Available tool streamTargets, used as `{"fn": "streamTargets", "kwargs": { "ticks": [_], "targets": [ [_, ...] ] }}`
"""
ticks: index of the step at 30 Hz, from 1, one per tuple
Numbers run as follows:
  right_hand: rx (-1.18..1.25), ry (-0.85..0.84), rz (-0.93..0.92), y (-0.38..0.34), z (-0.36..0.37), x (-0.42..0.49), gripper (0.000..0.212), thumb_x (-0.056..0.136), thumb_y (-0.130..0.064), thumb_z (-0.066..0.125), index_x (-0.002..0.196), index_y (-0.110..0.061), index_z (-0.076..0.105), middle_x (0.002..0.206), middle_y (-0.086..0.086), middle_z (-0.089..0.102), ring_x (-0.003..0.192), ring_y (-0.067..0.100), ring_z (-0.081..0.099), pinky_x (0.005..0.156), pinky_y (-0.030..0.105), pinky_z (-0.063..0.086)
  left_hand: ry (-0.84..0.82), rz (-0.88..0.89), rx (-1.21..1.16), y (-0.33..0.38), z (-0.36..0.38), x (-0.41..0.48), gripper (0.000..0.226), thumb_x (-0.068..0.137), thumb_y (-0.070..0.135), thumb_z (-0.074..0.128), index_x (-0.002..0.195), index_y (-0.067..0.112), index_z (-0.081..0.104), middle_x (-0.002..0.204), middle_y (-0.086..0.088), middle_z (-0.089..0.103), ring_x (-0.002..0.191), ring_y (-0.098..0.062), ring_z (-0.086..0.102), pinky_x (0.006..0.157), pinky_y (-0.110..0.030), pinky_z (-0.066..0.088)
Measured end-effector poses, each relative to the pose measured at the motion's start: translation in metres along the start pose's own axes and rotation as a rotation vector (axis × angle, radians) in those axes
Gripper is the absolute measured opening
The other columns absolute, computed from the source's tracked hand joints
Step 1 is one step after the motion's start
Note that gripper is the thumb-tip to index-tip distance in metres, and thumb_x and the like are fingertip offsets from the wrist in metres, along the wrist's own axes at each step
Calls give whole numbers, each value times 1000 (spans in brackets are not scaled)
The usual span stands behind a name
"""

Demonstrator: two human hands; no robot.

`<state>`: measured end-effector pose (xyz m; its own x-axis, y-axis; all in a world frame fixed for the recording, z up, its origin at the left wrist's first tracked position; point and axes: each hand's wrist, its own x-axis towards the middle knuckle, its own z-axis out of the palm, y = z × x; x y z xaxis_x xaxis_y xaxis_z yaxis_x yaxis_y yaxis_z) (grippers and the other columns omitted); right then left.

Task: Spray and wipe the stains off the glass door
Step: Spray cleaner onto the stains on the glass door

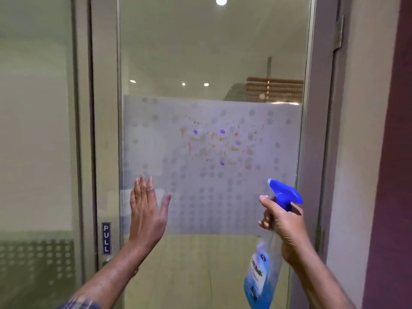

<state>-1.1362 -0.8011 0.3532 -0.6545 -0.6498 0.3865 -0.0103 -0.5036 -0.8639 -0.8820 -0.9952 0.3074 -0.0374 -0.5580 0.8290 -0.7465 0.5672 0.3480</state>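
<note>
The glass door [211,52] fills the middle of the view, with a frosted dotted band [156,141] across it. Orange splatter stains [214,141] and a few purple dots mark the band's centre. My left hand [147,210] is raised flat, fingers apart, palm toward the lower left of the band; contact with the glass is unclear. My right hand [283,226] grips the neck of a spray bottle [260,277] of blue liquid, its blue trigger head [284,194] pointing left and up at the glass, below and right of the stains. No cloth is visible.
A grey door frame [104,130] carries a blue PULL sign [106,238] at the left. A fixed glass panel [35,130] stands further left. A hinge [338,32] and a purple wall [392,152] are at the right.
</note>
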Motion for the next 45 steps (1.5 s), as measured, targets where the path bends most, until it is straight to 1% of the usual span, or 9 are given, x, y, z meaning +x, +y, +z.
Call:
{"fn": "streamTargets", "kwargs": {
  "ticks": [6,12,16,19,23,28,32,36,45],
  "targets": [
    [2,5,-4,14,-14,53,20,90,-11,75,76,-17,62,54,2,41,48,15,38,58,33,52,50,21,77,-9,42,38,81,100,60,19,162,9,9,172,-11,4,160,-22,-7,130,-41,1],
    [-2,45,19,37,-5,85,20,89,-12,76,76,-17,62,55,4,42,47,15,38,57,32,52,61,54,123,-28,81,63,80,102,59,18,161,5,14,171,-15,10,160,-27,0,129,-49,12],
    [-5,74,20,46,4,99,21,89,-12,76,74,-17,61,57,6,42,48,15,38,57,33,52,83,102,88,-35,100,82,82,102,61,16,160,5,16,171,-15,10,160,-28,1,129,-46,11],
    [-7,99,19,54,6,107,21,89,-11,75,75,-16,60,56,6,42,47,15,38,56,32,52,97,147,66,-43,112,99,79,102,58,22,161,6,14,172,-13,8,160,-26,-1,130,-44,9],
    [-6,131,51,67,7,112,21,89,-10,75,75,-15,60,56,6,42,47,15,37,56,33,50,138,192,66,-57,128,116,78,101,50,33,160,3,16,171,-16,10,160,-28,2,130,-47,10],
    [4,169,61,79,10,123,24,90,-8,74,72,-16,59,55,4,40,45,14,35,58,33,47,193,219,81,-68,149,134,78,103,53,28,159,0,18,169,-20,14,159,-35,9,128,-51,13],
    [9,188,39,80,13,137,22,90,-8,74,74,-15,60,54,4,40,47,15,36,57,32,48,265,211,69,-71,163,141,79,104,55,25,158,-2,21,168,-22,16,158,-37,11,128,-51,11],
    [5,214,-4,80,14,151,21,90,-7,73,76,-14,58,53,4,42,46,15,37,54,30,49,340,234,110,-74,169,143,75,102,48,34,156,-5,26,165,-25,24,156,-40,19,126,-55,17],
    [61,244,-84,51,24,181,21,90,-9,73,77,-13,58,53,4,42,48,18,37,53,29,50,372,252,143,-74,168,144,74,104,47,32,153,-7,30,164,-26,26,155,-40,21,127,-52,16]
  ]
}}
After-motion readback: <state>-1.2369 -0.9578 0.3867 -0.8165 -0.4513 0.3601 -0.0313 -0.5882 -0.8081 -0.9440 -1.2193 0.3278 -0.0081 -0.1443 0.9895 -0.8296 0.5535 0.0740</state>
